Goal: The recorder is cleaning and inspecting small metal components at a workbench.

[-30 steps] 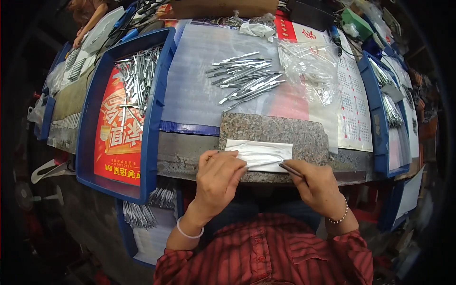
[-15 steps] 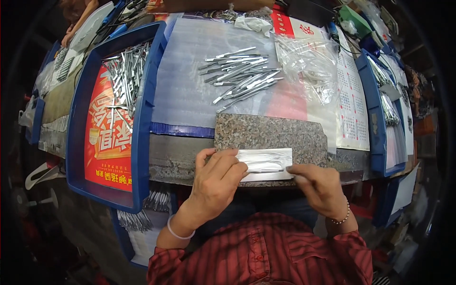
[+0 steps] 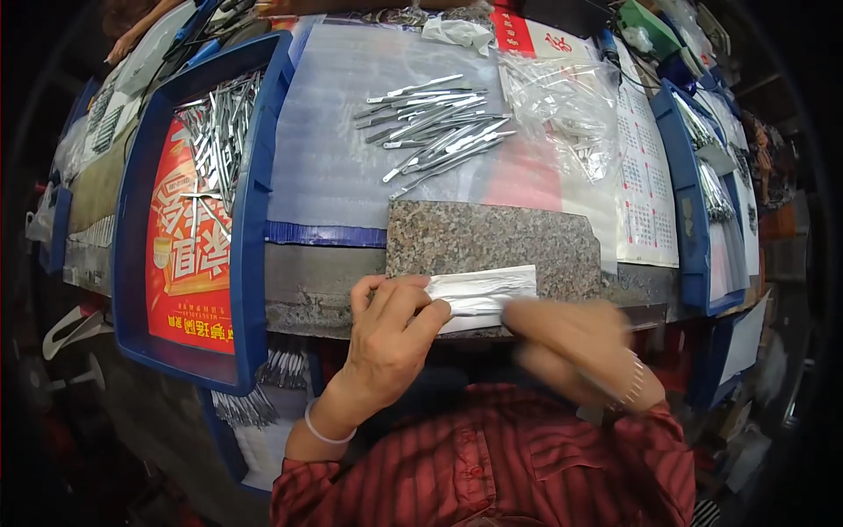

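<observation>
A creased white sheet (image 3: pixel 487 285), perhaps paper, lies at the near edge of a speckled stone slab (image 3: pixel 492 237). My left hand (image 3: pixel 391 338) grips its left end, fingers curled over it and thumb pressed along the near side. At the sheet's near right corner is my right hand (image 3: pixel 575 347), smeared by motion. A thin dark streak runs along that palm toward the wrist, too blurred to name. Beyond the slab, several slim silvery metal strips (image 3: pixel 439 123) lie in a loose pile on a plastic-covered mat (image 3: pixel 316 132).
A blue tray (image 3: pixel 255 211) on the left holds more metal strips and a red printed sheet. Another blue tray (image 3: pixel 689 176) with strips stands at the right. Clear plastic bags (image 3: pixel 566 105) lie beside the pile. Below the table edge is a blue bin (image 3: pixel 224 439). Another person's hand (image 3: pixel 123 44) shows far left.
My right hand has moved a little left and nearer to me, and is now blurred. My left hand keeps its grip on the sheet. The whole view has shifted slightly.
</observation>
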Tool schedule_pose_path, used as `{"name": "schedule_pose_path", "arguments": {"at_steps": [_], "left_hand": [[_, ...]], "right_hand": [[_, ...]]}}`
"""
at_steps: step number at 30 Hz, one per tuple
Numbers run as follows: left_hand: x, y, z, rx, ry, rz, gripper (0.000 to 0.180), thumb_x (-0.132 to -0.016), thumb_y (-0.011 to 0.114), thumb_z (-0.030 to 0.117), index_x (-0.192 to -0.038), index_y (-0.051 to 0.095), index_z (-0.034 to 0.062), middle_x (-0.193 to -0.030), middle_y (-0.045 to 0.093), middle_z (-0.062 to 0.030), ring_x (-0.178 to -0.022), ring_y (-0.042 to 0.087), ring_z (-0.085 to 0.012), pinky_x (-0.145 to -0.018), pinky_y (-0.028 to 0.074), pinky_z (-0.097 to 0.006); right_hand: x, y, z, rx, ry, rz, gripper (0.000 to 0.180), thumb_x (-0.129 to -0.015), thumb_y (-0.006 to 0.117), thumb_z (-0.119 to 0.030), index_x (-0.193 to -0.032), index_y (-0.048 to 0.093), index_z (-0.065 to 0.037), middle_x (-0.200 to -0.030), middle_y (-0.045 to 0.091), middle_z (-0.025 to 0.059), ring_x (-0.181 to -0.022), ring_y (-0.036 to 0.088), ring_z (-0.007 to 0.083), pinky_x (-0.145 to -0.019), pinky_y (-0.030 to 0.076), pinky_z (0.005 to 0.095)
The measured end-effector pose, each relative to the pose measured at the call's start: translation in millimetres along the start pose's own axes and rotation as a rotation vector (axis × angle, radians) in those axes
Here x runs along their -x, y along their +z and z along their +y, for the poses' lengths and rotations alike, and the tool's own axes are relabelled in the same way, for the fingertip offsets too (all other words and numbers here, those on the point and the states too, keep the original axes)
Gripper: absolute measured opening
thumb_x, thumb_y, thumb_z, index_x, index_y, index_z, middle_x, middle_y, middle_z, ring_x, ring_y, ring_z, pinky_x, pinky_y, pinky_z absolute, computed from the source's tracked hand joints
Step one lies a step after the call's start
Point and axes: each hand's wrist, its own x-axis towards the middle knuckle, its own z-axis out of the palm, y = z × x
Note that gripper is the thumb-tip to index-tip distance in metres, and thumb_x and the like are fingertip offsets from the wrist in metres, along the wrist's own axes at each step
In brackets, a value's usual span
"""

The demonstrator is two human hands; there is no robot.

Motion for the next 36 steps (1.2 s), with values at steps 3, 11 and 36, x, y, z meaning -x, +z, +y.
{"name": "schedule_pose_path", "arguments": {"at_steps": [3,11,36], "left_hand": [[2.5,-1.1,0.2,-0.001,0.0,-0.014,0.02,-0.075,0.064,0.004,-0.094,0.063,0.0096,-0.085,0.055,-0.0031,-0.098,0.06,-0.0227,-0.087,0.036,-0.043],[4.5,1.8,12.5,-0.147,0.103,0.059,0.018,-0.076,0.063,0.013,-0.093,0.063,0.0063,-0.088,0.056,-0.0042,-0.101,0.059,-0.0218,-0.09,0.034,-0.045],[8.0,-18.9,7.6,-0.045,-0.078,-0.065,0.019,-0.077,0.068,0.006,-0.094,0.062,0.0098,-0.086,0.056,-0.004,-0.101,0.059,-0.0248,-0.089,0.033,-0.044]], "right_hand": [[5.2,22.0,19.6,-0.13,0.061,0.071,0.021,-0.091,0.064,-0.022,-0.098,0.061,-0.003,-0.079,0.063,0.0136,-0.061,0.062,0.031,-0.051,0.049,0.0368],[13.8,3.7,4.5,-0.313,0.234,0.343,0.058,-0.1,0.039,-0.049,-0.097,0.066,0.003,-0.093,0.071,0.017,-0.06,0.066,0.0228,-0.053,0.052,0.0293],[-22.6,4.7,-13.9,0.011,-0.097,-0.085,0.018,-0.083,0.067,-0.018,-0.089,0.061,-0.002,-0.088,0.068,0.0171,-0.067,0.068,0.0275,-0.053,0.052,0.0325]]}}
